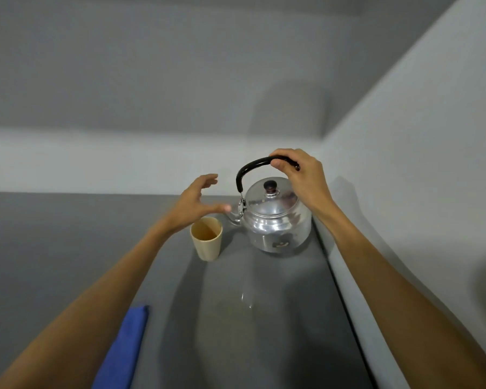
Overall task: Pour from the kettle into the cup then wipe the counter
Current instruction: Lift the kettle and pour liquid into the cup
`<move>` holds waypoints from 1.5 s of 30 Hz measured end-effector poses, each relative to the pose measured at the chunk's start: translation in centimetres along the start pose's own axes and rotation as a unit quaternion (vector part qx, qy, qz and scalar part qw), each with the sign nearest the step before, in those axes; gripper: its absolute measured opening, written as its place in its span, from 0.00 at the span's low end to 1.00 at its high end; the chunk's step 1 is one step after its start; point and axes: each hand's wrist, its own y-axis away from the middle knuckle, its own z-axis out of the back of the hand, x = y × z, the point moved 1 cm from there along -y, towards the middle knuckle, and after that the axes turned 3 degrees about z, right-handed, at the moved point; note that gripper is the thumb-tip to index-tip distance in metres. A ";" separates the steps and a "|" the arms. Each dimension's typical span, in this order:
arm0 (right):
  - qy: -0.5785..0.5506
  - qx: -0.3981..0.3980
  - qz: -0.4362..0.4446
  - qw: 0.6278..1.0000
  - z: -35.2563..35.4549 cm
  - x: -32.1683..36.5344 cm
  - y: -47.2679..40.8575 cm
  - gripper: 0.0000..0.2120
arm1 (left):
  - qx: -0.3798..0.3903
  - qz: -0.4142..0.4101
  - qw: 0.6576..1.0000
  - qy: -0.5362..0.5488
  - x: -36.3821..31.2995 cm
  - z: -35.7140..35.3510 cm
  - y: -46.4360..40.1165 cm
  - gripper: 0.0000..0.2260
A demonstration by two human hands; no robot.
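Observation:
A shiny metal kettle (275, 220) with a black arched handle and a dark lid knob stands on the grey counter (68, 234) near the right wall. Its spout points left towards a beige cup (206, 242), which stands upright just left of it and has brownish liquid inside. My right hand (300, 178) is closed around the top of the kettle's handle. My left hand (197, 200) hovers open above and behind the cup, fingers spread, thumb near the spout, holding nothing. A folded blue cloth (124, 349) lies on the counter near the front left, partly under my left forearm.
A pale wall runs along the right side of the counter and another along the back. A small wet patch (246, 300) glints on the counter in front of the kettle.

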 end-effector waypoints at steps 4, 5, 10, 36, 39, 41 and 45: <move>0.021 0.033 -0.001 0.999 -1.3 -0.1 0.4 0.07 | 0.018 0.078 0.996 -0.031 5.9 -0.1 1.9 0.48; 0.029 0.041 0.001 0.999 -1.6 -0.1 0.5 0.08 | 0.022 0.089 0.995 -0.032 6.9 -0.3 2.2 0.49; 0.062 0.070 0.011 0.996 -2.7 -0.4 0.8 0.07 | 0.039 0.098 0.994 0.003 9.3 -1.8 2.9 0.49; 0.158 0.104 0.047 0.981 -2.6 0.5 0.0 0.09 | 0.030 0.076 0.995 0.064 10.1 -3.3 2.7 0.36; 0.163 0.106 0.048 0.980 -2.4 0.5 -0.1 0.09 | 0.028 0.075 0.995 0.062 10.1 -3.4 2.6 0.36; 0.160 0.106 0.045 0.980 -2.3 0.4 -0.2 0.09 | 0.026 0.076 0.995 0.058 10.1 -3.4 2.5 0.36; 0.161 0.108 0.043 0.980 -1.9 0.4 -0.2 0.09 | 0.025 0.074 0.995 0.058 10.1 -3.5 2.6 0.37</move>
